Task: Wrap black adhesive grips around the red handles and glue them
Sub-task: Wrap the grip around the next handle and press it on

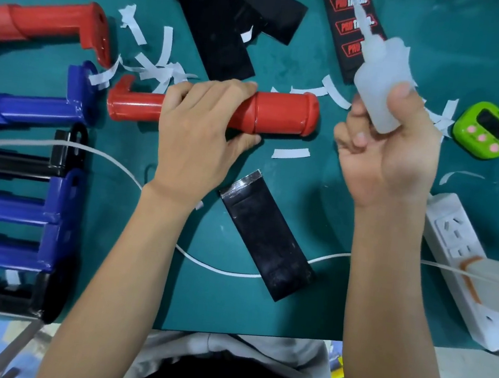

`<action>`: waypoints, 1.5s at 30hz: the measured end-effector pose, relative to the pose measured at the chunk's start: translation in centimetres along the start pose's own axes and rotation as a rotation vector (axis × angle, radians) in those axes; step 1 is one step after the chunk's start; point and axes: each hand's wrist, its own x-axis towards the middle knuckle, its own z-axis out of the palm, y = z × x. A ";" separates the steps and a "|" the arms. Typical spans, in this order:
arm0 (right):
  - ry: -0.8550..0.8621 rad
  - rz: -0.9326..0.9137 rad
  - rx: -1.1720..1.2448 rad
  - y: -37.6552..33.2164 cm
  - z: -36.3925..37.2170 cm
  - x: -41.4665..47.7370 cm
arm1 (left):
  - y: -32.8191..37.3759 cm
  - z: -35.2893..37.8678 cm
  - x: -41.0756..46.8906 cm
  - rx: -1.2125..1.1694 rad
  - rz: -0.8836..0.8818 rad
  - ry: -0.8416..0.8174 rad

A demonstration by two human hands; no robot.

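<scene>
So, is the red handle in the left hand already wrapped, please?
Not wrapped: the red handle shows bare plastic beside the left hand; a black grip lies flat.

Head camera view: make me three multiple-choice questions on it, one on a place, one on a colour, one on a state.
1. Where is the black grip strip nearest the person?
A. flat on the green mat, nearer the person than the red handle
B. wrapped round that handle
C. standing on end

2. What colour is the timer?
A. blue
B. green
C. white

3. What is the right hand doing?
A. lying open on the mat
B. pinching a paper scrap
C. gripping a squeeze bottle

Answers:
1. A: the strip lies bare on the mat below the handle.
2. B: its casing is bright green.
3. C: fingers and thumb curl round the bottle.
</scene>
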 end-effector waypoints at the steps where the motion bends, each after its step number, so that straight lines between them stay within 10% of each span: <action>1: -0.035 0.032 0.009 -0.1 -0.1 0.0 | 0.0 0.0 -0.1 0.014 0.003 -0.004; 9: 0.065 -0.046 0.005 0.7 0.7 0.0 | 0.8 -0.4 0.1 0.054 0.024 0.145; 24: -0.038 0.041 0.096 0.1 1.3 -1.0 | -0.9 -2.0 -0.4 -0.218 -0.177 -0.260; 45: 0.120 -0.514 -0.427 1.8 3.0 -2.4 | -1.0 -2.0 0.7 -0.148 -0.057 -0.172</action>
